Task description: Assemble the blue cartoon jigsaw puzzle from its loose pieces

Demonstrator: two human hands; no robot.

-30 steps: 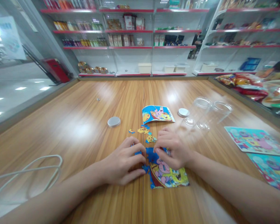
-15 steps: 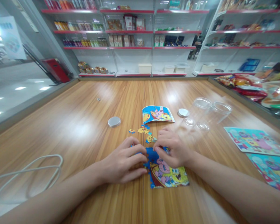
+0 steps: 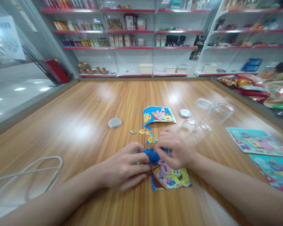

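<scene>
A partly joined jigsaw puzzle (image 3: 163, 177) lies flat on the wooden table, showing yellow and pink cartoon figures on blue. At its left edge my left hand (image 3: 126, 164) is bent over a small blue puzzle piece (image 3: 139, 150), partly hidden under the fingers. My right hand (image 3: 172, 149) is closed, its curled fingers resting on the puzzle's upper part and covering some of it. Loose puzzle pieces (image 3: 152, 139) lie just beyond the hands. Behind them stands a curved picture sheet (image 3: 159, 114) with the same cartoon scene.
A silver lid (image 3: 114, 122) lies to the left, another lid (image 3: 185, 113) beside clear jars (image 3: 204, 110) at right. Two cartoon picture boards (image 3: 259, 141) overlap at far right. A white cable (image 3: 35, 169) loops at left. Snack bags (image 3: 247, 84) and shelves (image 3: 134, 48) are beyond.
My left fingers have shifted slightly at the puzzle's left edge, and more blue now shows beneath them. My right hand stays almost where it was.
</scene>
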